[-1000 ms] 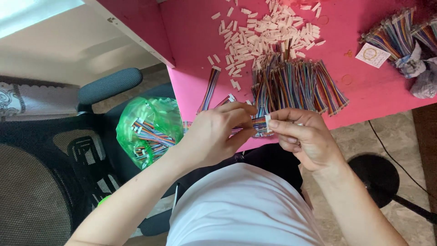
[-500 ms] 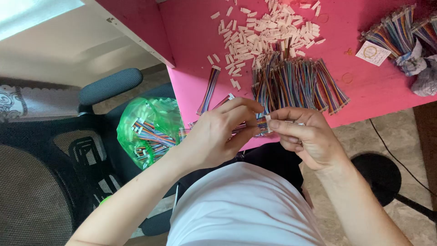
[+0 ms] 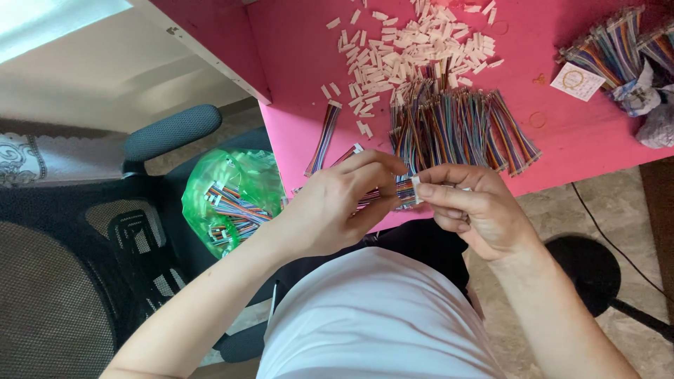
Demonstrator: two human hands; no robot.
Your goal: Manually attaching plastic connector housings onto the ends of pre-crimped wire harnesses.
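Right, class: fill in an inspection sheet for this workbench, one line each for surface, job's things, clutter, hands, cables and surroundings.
Surface: pink table, mostly covered on its near half.
Job's things: ribbon cable held between both hands, a white connector at its end.
Clutter: heap of white connectors; pile of ribbon cables; bundles at far right; paper tag.
Hands: left hand and right hand both pinch the cable.
Cables: black cord on the floor, right.
Surroundings: green bag of cables on a black chair; tiled floor.
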